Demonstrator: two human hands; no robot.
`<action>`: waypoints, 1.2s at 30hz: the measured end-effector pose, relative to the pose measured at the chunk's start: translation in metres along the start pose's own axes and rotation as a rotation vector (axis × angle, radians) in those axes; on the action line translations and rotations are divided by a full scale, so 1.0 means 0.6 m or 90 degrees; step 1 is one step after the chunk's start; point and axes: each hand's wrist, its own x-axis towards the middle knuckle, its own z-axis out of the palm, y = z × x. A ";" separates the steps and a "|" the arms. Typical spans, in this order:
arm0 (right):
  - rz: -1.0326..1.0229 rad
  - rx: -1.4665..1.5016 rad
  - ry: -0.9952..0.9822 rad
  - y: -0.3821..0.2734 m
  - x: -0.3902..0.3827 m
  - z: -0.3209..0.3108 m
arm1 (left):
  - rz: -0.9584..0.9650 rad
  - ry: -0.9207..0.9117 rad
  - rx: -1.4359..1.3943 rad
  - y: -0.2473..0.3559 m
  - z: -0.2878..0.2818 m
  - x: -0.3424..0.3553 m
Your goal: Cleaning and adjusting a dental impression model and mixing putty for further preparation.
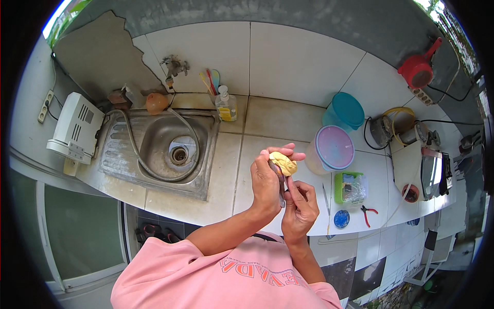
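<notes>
Above the counter's front edge, my left hand (264, 181) is curled around a crumpled yellow cloth (284, 164), its fingertips extending past the cloth on the far side. A dark, narrow object (281, 191) runs down from the cloth between my two hands; its kind cannot be made out. My right hand (300, 207) is closed just to the right and nearer to me, its fingers pinched against the cloth's lower side and the dark object. What sits inside the right fingers is mostly hidden.
A steel sink (206, 177) with a grey hose lies left, a soap bottle (226, 105) behind it. To the right are lidded tubs (334, 148), a green box (339, 188), a blue round lid (341, 219), red-handled pliers (367, 216) and a slim metal tool (326, 198).
</notes>
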 end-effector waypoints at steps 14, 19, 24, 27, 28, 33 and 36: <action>0.034 -0.044 -0.055 -0.029 0.019 -0.044 | 0.050 -0.032 0.128 -0.007 -0.013 0.005; -0.036 -0.117 -0.081 -0.035 0.040 -0.039 | 0.082 -0.011 0.124 -0.001 -0.002 -0.003; -0.020 -0.069 -0.018 -0.029 0.025 -0.008 | 0.108 -0.001 0.110 0.003 -0.001 -0.002; 0.006 -0.024 0.023 -0.026 0.015 0.006 | 0.116 -0.006 0.088 0.004 -0.001 -0.001; 0.013 -0.014 0.036 -0.025 0.014 0.008 | 0.115 -0.012 0.087 0.004 -0.002 0.000; 0.103 0.053 -0.007 -0.020 0.013 -0.010 | 0.059 -0.004 0.092 0.003 -0.014 0.010; 0.103 -0.024 -0.056 -0.018 0.037 -0.048 | -0.080 -0.034 0.077 0.002 -0.029 0.017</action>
